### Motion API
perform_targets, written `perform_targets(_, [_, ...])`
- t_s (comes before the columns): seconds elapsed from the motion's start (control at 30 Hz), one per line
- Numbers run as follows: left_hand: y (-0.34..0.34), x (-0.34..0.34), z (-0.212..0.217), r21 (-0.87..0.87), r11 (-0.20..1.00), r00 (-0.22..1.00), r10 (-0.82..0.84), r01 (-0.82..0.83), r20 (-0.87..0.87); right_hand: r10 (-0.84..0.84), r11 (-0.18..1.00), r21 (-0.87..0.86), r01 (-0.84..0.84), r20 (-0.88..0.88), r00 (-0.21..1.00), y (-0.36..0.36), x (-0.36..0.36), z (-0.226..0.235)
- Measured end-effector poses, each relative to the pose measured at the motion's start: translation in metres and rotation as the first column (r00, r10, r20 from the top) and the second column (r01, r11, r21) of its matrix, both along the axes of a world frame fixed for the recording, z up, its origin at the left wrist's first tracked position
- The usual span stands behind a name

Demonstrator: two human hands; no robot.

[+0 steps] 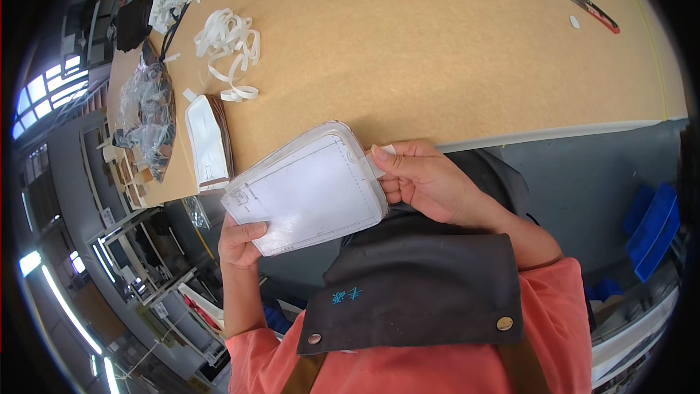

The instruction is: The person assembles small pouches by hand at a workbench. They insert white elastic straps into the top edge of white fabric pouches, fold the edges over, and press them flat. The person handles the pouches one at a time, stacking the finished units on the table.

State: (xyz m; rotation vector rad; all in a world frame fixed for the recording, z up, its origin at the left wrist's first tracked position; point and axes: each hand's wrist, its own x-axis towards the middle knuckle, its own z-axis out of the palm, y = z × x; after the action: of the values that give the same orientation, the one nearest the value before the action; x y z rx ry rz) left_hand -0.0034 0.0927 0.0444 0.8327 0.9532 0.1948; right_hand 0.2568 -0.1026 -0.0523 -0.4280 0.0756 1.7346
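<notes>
I hold a flat white panel with rounded corners and faint printed outlines (310, 188) over the near edge of a tan worktable (437, 51). My left hand (239, 242) grips its lower left edge, thumb on top. My right hand (423, 179) pinches its right edge, where a small white tab sticks out under the thumb. A dark apron bib (415, 284) over an orange shirt fills the space below the panel.
A stack of similar white and brown pieces (209, 142) lies at the table's left edge. Loose white strips (230, 47) and clear plastic bags (149, 113) lie beyond it. Red-handled snips (592, 9) rest far right. Blue bins (652, 230) stand on the floor.
</notes>
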Motion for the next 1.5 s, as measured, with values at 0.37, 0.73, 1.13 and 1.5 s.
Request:
perform_targets(0.37, [0.001, 0.001, 0.000, 0.023, 1.000, 1.000, -0.004, 0.005, -0.016, -0.011, 1.000, -0.015, 0.011, 0.002, 1.000, 0.001, 0.000, 0.001])
perform_targets(0.73, [0.000, 0.001, -0.004, 0.030, 1.000, 1.000, 0.000, 0.000, 0.014, -0.058, 0.998, 0.008, 0.057, 0.204, 0.977, 0.000, -0.008, 0.000])
perform_targets(1.13, [-0.002, -0.004, -0.005, 0.053, 0.998, 0.999, 0.031, -0.030, -0.012, -0.080, 0.997, 0.065, 0.053, 0.558, 0.826, 0.000, -0.010, 0.001])
perform_targets(1.5, [0.001, -0.017, -0.012, 0.038, 0.999, 0.999, 0.018, -0.020, 0.046, -0.079, 0.996, 0.078, 0.046, 0.501, 0.862, -0.001, -0.007, 0.002])
